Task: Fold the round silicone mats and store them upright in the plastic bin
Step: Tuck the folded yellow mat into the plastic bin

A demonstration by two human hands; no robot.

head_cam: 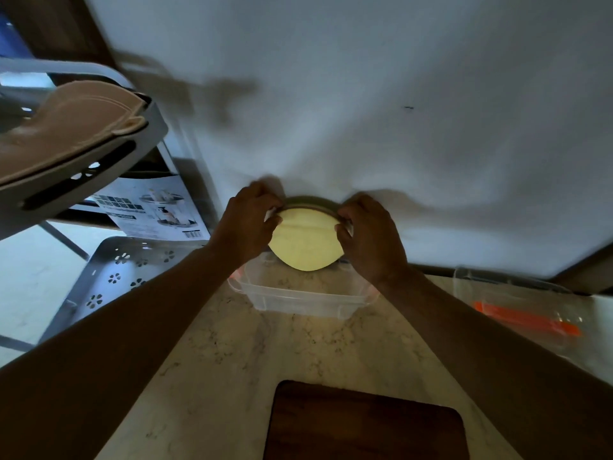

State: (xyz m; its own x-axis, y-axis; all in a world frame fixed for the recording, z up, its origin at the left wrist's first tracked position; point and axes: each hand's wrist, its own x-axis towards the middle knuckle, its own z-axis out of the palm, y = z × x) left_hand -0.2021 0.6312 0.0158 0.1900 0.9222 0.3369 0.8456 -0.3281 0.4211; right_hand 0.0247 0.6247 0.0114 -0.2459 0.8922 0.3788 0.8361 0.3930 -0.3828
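A pale yellow round silicone mat (306, 239), folded into a half-moon shape, is held upright over the far side of a clear plastic bin (298, 298) on the marble counter. My left hand (247, 224) pinches its left end and my right hand (370, 237) pinches its right end. Behind the yellow mat a darker green mat edge (306, 200) shows as a thin arc between my hands. The mat's lower tip dips into the bin near the back wall.
A dark wooden board (365, 423) lies at the near counter edge. At right sits a clear lid (517, 303) with an orange latch (527, 318). A grey tiered rack (83, 167) holding beige cloth stands left, with a perforated tray (109, 280) below. The wall is close behind.
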